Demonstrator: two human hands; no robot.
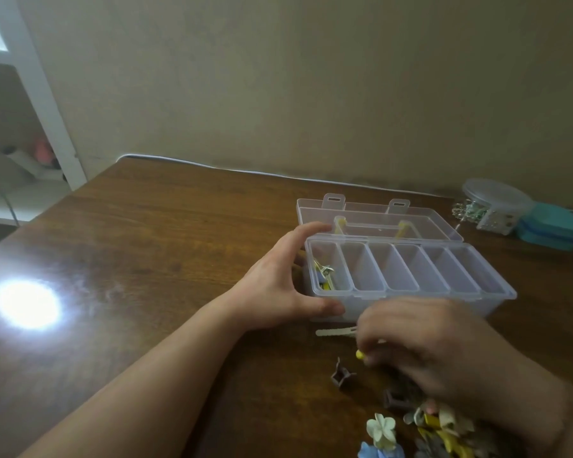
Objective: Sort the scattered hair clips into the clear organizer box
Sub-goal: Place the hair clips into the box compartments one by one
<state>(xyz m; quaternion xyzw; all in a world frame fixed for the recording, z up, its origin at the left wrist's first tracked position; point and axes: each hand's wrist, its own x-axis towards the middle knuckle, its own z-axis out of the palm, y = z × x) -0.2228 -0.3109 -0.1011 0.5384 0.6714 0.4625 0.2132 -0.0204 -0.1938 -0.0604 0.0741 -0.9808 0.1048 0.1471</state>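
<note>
The left hand is spread wide, fingers and thumb bracing the left end of the clear organizer box, which stands open on the desk. The right hand, blurred, curls its fingers around a small yellow clip just in front of the box. By my reading, sorting has barely begun: only the leftmost of 6 compartments holds a few clips; the other 5 look bare. A pile of hair clips waits near the right hand, with a pale comb-like clip beside the box.
</note>
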